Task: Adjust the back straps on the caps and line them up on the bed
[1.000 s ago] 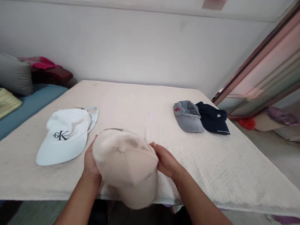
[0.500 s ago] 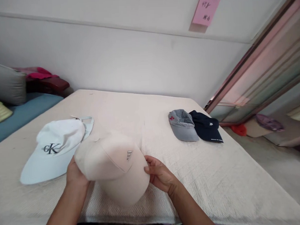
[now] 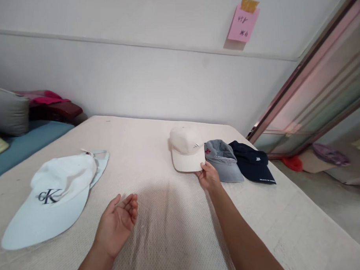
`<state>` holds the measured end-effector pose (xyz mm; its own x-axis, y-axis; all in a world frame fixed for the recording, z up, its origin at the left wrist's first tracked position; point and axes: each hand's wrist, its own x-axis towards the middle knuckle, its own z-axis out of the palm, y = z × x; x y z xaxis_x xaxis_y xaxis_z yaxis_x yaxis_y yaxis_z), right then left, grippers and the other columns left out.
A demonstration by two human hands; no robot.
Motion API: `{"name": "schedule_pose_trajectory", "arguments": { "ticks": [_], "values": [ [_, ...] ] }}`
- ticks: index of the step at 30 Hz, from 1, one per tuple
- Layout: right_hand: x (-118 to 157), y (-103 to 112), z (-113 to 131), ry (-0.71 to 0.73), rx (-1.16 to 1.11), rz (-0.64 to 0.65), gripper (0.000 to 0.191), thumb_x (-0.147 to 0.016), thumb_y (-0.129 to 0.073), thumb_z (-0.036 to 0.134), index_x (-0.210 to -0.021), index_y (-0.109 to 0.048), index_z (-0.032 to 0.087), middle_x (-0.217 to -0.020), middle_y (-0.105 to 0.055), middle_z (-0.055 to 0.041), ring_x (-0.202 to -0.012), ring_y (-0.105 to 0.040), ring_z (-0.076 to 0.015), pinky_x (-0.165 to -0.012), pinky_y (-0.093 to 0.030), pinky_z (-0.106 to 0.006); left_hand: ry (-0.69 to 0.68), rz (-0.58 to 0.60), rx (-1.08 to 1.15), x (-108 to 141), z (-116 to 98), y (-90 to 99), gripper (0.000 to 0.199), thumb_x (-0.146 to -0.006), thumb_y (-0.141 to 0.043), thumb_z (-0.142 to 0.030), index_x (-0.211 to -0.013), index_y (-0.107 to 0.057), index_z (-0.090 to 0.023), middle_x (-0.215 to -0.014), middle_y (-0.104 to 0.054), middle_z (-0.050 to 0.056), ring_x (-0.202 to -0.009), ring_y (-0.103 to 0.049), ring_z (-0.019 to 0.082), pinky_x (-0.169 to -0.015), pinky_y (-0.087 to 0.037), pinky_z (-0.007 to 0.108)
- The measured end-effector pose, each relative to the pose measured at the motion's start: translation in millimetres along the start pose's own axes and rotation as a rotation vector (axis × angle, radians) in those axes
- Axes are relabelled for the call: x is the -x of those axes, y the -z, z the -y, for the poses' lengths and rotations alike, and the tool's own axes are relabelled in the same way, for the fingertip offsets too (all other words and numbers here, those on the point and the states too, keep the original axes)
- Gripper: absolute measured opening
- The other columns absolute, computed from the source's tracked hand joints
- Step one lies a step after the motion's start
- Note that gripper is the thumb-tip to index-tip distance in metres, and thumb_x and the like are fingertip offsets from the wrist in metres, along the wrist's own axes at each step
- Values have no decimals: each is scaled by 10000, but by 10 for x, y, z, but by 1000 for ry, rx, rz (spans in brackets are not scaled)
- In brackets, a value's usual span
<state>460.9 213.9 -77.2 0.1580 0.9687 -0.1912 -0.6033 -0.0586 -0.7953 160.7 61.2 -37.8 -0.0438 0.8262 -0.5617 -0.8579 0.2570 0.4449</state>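
Observation:
A cream cap (image 3: 186,144) with a small striped logo rests at the back of the covered table, left of a grey cap (image 3: 224,161). My right hand (image 3: 209,175) pinches the right corner of its brim. Beside the grey cap lies a navy cap (image 3: 251,160). Palm up and fingers apart, my left hand (image 3: 119,221) is over the near part of the table and holds nothing. To its left is a white cap (image 3: 63,186) with black CK letters, its brim toward the front left.
The pale cover (image 3: 139,152) reaches a white wall (image 3: 122,82) bearing a pink note (image 3: 243,23). A grey cushion (image 3: 9,109) is at the far left. Beyond the right edge stand a framed glass panel (image 3: 314,91) and a red item (image 3: 292,163) on the floor.
The cream cap has moved from between both hands at the front to beside the grey cap. My left hand has let go of it; my right hand has reached forward with it.

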Motion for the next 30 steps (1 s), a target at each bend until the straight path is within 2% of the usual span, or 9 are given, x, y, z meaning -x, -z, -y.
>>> {"name": "schedule_pose_trajectory", "arguments": {
  "ticks": [3, 6, 12, 16, 18, 21, 24, 27, 30],
  "values": [
    [-150, 155, 15, -43, 44, -93, 184, -639, -688, 107, -714, -534, 173, -610, -605, 19, -470, -510, -81, -446, -474, -190, 22, -7, -18, -24, 39, -16, 160, -886, -476, -139, -851, -616, -71, -797, -630, 74, -576, -608, 105, -485, -524, 196],
    [-90, 220, 31, -53, 93, -161, 186, -648, -679, 108, -688, -508, 170, -567, -569, 24, -433, -485, -72, -403, -447, -183, 26, -22, -12, -19, 60, -26, 132, -872, -484, -100, -819, -604, -83, -761, -620, 51, -540, -585, 88, -456, -500, 183],
    [361, 212, 16, -50, 207, -252, 165, -671, -671, 149, -732, -519, 169, -586, -591, -16, -524, -614, -141, -417, -491, -209, -3, -105, 95, 54, 27, 4, 152, -852, -468, -66, -738, -562, -104, -672, -590, 25, -464, -532, 69, -378, -424, 158],
    [681, 54, -134, -91, 272, -217, 177, -631, -653, 123, -725, -512, 174, -531, -561, 10, -430, -542, -108, -347, -407, -182, -97, -163, 154, 64, 11, 54, 181, -838, -453, -53, -695, -533, -129, -626, -558, 0, -422, -492, 54, -350, -376, 147],
    [834, -136, -283, -143, 297, -140, 202, -609, -663, 128, -762, -537, 168, -516, -555, 18, -410, -515, -102, -339, -369, -179, -134, -183, 183, 64, 5, 83, 179, -826, -458, -52, -684, -528, -134, -611, -541, -8, -411, -481, 52, -347, -363, 149],
    [1074, -551, -588, -250, 329, 29, 243, -581, -699, 152, -787, -571, 152, -533, -572, 5, -431, -530, -114, -366, -364, -197, -209, -209, 231, 85, -72, 142, 182, -797, -455, -33, -666, -512, -145, -580, -503, -27, -391, -453, 48, -343, -336, 153],
    [1317, -1055, -960, -377, 467, 308, 191, -664, -635, 237, -829, -576, 162, -602, -595, 0, -481, -566, -107, -416, -388, -196, -346, -217, 290, 141, -274, 227, 187, -793, -450, -37, -655, -492, -155, -554, -456, -55, -371, -408, 35, -348, -314, 157],
    [1504, -1574, -1370, -425, 542, 461, 177, -689, -607, 248, -839, -589, 157, -689, -634, -35, -530, -612, -124, -435, -408, -208, -498, -209, 335, 210, -511, 316, 180, -812, -461, -76, -656, -485, -163, -538, -424, -71, -376, -385, 31, -360, -301, 162],
    [1572, -2055, -1766, -423, 609, 601, 188, -708, -584, 252, -875, -582, 166, -752, -648, -39, -541, -623, -140, -439, -414, -231, -567, -204, 345, 259, -641, 373, 188, -815, -458, -81, -649, -485, -164, -520, -406, -74, -381, -373, 39, -366, -294, 175]
  ]
}}
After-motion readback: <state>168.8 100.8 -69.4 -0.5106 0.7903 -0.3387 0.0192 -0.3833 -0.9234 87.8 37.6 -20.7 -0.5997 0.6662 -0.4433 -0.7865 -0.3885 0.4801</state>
